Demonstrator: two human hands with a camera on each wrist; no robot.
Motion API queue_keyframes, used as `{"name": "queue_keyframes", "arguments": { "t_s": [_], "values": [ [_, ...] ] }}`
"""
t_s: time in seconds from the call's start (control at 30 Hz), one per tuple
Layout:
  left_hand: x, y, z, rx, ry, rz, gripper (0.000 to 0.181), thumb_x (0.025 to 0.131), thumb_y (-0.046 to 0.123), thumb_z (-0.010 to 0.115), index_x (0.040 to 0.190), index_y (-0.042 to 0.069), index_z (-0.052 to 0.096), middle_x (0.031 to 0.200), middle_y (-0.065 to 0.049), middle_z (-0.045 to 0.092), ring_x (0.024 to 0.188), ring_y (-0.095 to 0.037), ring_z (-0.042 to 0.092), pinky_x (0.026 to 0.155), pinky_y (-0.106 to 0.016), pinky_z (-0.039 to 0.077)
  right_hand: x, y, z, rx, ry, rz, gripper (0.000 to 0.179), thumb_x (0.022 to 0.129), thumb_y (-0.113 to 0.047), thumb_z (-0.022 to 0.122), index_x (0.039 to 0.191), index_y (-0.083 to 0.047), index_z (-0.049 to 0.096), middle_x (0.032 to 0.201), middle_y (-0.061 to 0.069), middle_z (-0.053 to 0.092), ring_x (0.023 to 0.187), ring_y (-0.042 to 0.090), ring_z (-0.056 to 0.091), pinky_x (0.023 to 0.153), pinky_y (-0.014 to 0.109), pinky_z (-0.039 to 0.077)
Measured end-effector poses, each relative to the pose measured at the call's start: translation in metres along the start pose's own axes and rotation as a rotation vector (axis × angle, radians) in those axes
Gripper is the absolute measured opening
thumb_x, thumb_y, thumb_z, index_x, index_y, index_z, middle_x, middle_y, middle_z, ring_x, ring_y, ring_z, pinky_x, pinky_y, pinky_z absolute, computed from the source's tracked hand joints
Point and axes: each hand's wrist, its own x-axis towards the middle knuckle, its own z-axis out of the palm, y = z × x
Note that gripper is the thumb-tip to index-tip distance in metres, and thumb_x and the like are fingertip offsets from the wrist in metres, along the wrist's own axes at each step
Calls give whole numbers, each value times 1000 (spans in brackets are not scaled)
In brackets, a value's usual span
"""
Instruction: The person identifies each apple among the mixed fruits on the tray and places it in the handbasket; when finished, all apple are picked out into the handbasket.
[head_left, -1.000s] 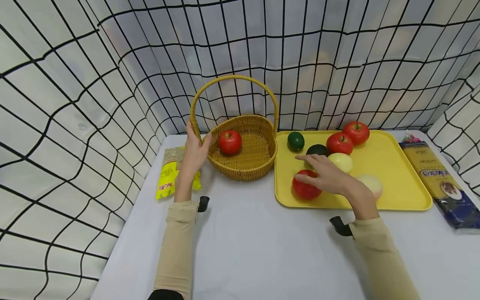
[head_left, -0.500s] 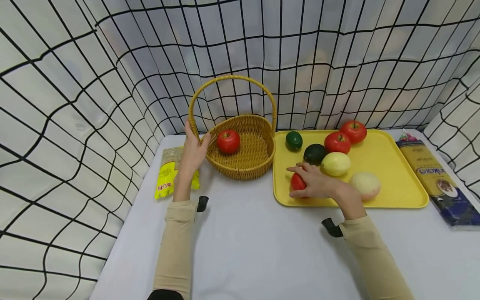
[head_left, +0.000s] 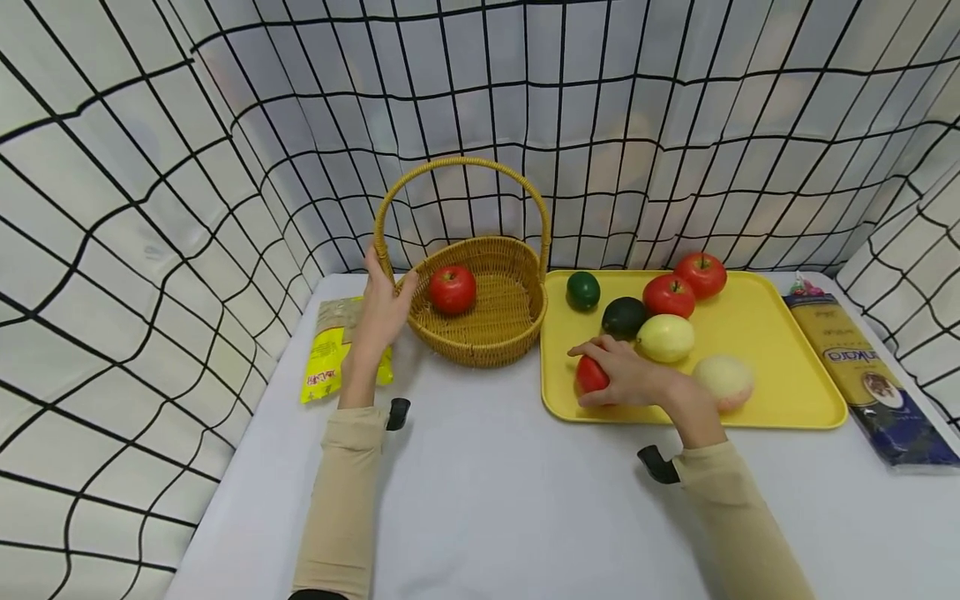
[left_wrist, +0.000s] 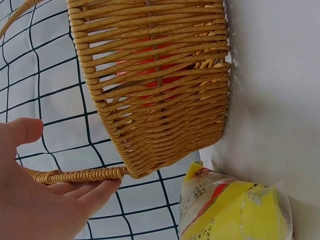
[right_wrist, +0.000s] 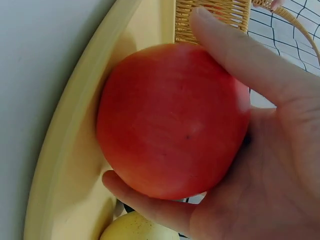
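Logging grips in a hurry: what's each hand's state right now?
Left hand: open, touching the basket handle.
Right hand: closed, holding a red fruit.

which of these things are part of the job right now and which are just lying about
Likely in the job:
red fruit gripped by the right hand
basket touched by the left hand
red fruit in the basket
tray

Likely lying about for now:
yellow packet
blue-gold packet
other tray fruit

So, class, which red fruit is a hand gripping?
The red fruit front left on the tray, in the right hand; two others lie farther back, another in the basket.
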Motion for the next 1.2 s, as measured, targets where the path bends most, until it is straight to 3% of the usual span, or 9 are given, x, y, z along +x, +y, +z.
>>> {"name": "queue_keyframes", "arguments": {
  "t_s": [0.53,0.9,1.2],
  "values": [
    [0,-2,5,-15,-3,17,87,108,43,45,164,18,-18,172,-22,6,159,-40,18,128,-58,21,-10,0,-6,-8,-32,4,66,88,-33,79,144,-18,47,144,19,42,129,40,44,99,53,53],
    [-3,-3,0,-5,2,-5,90,106,55,41,163,21,-20,173,-20,5,160,-37,15,129,-56,19,-7,-1,-10,-21,-46,23,65,87,-35,79,142,-16,49,134,20,48,125,38,47,95,49,55],
    [1,-2,1,-8,-4,3,89,107,48,43,163,20,-20,173,-19,3,160,-37,14,130,-57,17,-10,0,-11,-38,-23,27,64,87,-35,78,141,-15,50,133,20,50,124,38,48,94,48,56]
  ]
}}
